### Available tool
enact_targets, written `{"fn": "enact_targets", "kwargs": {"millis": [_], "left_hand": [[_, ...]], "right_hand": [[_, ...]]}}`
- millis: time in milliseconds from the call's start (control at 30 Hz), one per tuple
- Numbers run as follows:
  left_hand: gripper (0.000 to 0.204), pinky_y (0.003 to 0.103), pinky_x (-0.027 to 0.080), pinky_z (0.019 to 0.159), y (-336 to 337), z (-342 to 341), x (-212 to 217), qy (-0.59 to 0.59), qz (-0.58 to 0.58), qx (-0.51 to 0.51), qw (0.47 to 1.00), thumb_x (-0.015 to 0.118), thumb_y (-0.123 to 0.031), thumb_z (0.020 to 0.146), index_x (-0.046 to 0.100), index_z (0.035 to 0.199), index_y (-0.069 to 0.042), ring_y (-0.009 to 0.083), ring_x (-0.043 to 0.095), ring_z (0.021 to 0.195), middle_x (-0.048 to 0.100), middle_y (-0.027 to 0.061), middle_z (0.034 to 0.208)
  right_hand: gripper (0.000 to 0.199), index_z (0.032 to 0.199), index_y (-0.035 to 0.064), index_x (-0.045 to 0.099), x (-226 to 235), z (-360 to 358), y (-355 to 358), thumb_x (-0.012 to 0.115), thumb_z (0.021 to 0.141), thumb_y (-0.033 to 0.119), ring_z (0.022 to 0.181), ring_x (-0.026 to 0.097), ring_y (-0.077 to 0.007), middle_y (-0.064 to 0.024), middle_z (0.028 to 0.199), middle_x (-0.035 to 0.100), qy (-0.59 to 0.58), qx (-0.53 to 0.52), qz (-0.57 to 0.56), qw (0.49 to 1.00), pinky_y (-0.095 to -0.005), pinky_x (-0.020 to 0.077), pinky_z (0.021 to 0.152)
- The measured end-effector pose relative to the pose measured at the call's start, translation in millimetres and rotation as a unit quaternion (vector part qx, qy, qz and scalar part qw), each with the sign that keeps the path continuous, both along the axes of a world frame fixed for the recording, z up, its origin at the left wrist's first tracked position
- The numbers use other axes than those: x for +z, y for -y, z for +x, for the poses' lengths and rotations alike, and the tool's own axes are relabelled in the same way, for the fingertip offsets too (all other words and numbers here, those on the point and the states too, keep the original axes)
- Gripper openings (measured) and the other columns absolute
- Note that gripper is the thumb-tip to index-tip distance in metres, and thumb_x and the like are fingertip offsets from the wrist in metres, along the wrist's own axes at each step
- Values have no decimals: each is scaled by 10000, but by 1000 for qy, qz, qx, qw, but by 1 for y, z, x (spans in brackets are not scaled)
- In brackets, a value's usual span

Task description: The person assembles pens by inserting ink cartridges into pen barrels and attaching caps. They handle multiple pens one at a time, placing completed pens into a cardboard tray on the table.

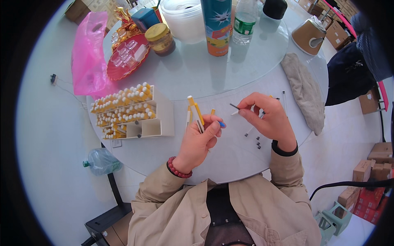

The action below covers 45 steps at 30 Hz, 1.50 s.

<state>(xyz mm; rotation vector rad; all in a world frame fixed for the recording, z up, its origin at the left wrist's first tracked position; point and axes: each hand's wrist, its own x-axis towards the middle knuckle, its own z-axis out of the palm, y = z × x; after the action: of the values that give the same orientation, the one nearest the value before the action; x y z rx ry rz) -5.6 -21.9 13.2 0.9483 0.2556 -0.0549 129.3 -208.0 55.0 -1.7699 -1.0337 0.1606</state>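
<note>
My left hand (198, 143) is closed around yellow pens (196, 110) with white ends, which stick up past the fingers. A small blue piece (222, 124) shows at its fingertips. To its right, my right hand (266, 117) pinches a thin dark stick (235, 106), like a pen refill, pointing toward the left hand but apart from it. Under the right hand lie thin white sticks (248, 132) and small black caps (258, 144). On my left, a white compartment rack (166, 119) holds many yellow pens (123, 98) with their white ends facing out.
A glass turntable (184, 78) carries an orange-and-blue can (216, 37), a water bottle (245, 24), a lidded jar (160, 39) and a red plate (127, 57). A pink bag (88, 57) hangs beyond the rack. A grey cloth (303, 92) lies along the table's right edge.
</note>
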Motion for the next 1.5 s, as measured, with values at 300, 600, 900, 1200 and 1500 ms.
{"fn": "enact_targets", "kwargs": {"millis": [300, 600, 900, 1200, 1500], "left_hand": [[164, 166, 340, 481, -6, 6, -5, -44, -138, 37, 989, 538, -202, 1027, 556, 1139, -83, 62, 530, 854, 593, 22, 1067], [155, 176, 346, 486, -11, 7, -6, -28, -157, 70, 985, 540, -194, 1027, 577, 1125, -79, 60, 550, 858, 615, 29, 1080], [137, 170, 344, 499, -9, 7, -6, 8, -88, 73, 993, 534, -195, 1030, 577, 1113, -95, 71, 551, 874, 611, 30, 1063], [153, 181, 341, 508, -6, 7, -5, 60, 10, 94, 994, 564, -170, 1017, 610, 1102, -51, 57, 545, 838, 647, 59, 1083], [157, 184, 341, 525, -10, 10, -6, 73, 57, 93, 991, 585, -163, 1006, 627, 1100, -44, 45, 549, 814, 663, 54, 1070]], "right_hand": [[99, 889, 43, 662, 1, -1, 3, 722, 811, 52, 664, 629, -121, -21, 763, 659, -10, 56, -41, 998, -255, 418, 533], [75, 846, 7, 655, 4, -1, 5, 711, 806, 36, 651, 629, -165, -65, 741, 651, -25, 78, -74, 994, -281, 485, 591], [83, 850, 0, 653, 3, 0, 5, 713, 815, 46, 661, 639, -184, -78, 754, 656, -12, 82, -82, 993, -292, 498, 607], [84, 874, 3, 649, 3, 0, 5, 707, 826, 40, 668, 646, -196, -84, 762, 655, -19, 89, -94, 991, -303, 503, 614], [167, 985, 42, 674, -11, 0, -1, 741, 833, 66, 750, 647, -177, -58, 849, 671, 2, 100, -86, 991, -295, 470, 593]]}}
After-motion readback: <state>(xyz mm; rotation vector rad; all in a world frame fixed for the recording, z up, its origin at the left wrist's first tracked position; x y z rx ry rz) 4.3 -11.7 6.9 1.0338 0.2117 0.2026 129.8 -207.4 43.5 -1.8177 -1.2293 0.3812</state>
